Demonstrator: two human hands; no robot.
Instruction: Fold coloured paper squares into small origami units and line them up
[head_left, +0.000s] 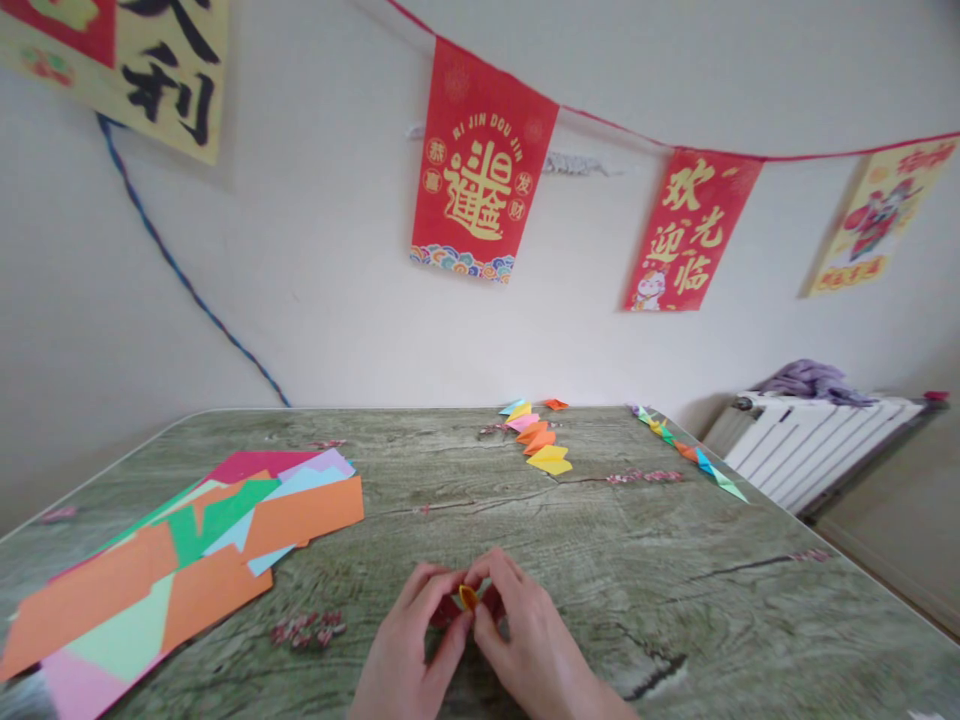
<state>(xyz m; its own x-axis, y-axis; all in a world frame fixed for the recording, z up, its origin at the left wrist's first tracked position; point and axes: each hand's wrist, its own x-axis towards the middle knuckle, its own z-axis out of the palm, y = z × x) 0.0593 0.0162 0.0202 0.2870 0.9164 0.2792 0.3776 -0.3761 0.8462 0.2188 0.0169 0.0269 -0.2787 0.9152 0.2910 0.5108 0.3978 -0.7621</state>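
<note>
My left hand (pixel 409 650) and my right hand (pixel 525 645) meet low in the middle of the view, over the near part of a table (pixel 600 560) with a grey-green wood-grain cover. Both pinch a small folded piece of orange and yellow paper (pixel 468 597) between their fingertips. The fingers of each hand are curled around it, and most of the piece is hidden by them.
A loose pile of coloured paper sheets (pixel 187 560) lies at the left. A row of folded paper pieces (pixel 541 440) sits at the far middle, and a chain of folded pieces (pixel 694 455) runs along the right edge. A white radiator (pixel 817 440) stands beyond; red banners (pixel 480 165) hang on the wall.
</note>
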